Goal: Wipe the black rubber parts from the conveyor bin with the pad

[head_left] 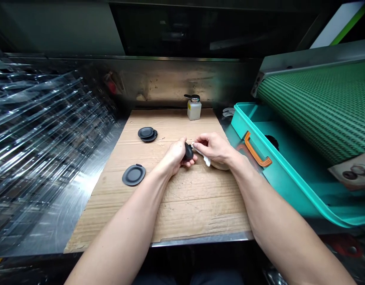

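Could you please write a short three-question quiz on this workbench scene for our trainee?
1. What does the left hand hold?
2. True or false: the white cloth is in the right hand.
3. What stands at the far edge of the cardboard sheet?
A) a stapler
B) a pump bottle
C) a roll of tape

Key: 1. a black disc; 2. true; 3. B

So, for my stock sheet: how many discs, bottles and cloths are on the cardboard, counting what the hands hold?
Black discs: 4
Dispenser bottle: 1
White cloth: 1
Total: 6
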Demonstrator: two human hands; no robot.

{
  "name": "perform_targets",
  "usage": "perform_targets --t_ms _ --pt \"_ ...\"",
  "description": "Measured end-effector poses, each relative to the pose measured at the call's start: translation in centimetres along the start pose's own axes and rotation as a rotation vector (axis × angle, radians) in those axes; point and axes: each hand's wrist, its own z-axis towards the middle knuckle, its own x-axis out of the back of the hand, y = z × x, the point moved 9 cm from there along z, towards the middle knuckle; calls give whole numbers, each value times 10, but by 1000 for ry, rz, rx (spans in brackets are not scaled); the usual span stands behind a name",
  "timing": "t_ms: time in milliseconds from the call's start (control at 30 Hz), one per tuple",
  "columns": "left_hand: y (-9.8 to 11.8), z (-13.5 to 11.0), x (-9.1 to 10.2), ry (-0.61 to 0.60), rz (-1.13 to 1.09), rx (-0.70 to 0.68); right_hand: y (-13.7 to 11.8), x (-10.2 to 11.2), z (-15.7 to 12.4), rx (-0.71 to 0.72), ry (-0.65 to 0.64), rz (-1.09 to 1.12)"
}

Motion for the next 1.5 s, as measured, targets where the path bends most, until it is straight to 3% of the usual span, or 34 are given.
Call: perform_targets --t_ms 233,467,767,1033,1300,1500 --pt "0 0 -1 -16 54 -12 4 -12 -1 -37 -76 -54" --pt "-1 1 2 15 54 1 3 1 -1 -42 -35 95" --pt "0 -1 0 -1 76 4 8 -12 -2 -37 -98 76" --pt "1 -3 -1 -4 75 15 10 -11 -3 -56 -160 220" --pt "2 -3 2 23 56 18 15 -8 -6 -107 -156 193" --pt "2 -3 0 6 103 -8 8 -12 -6 -59 -203 167"
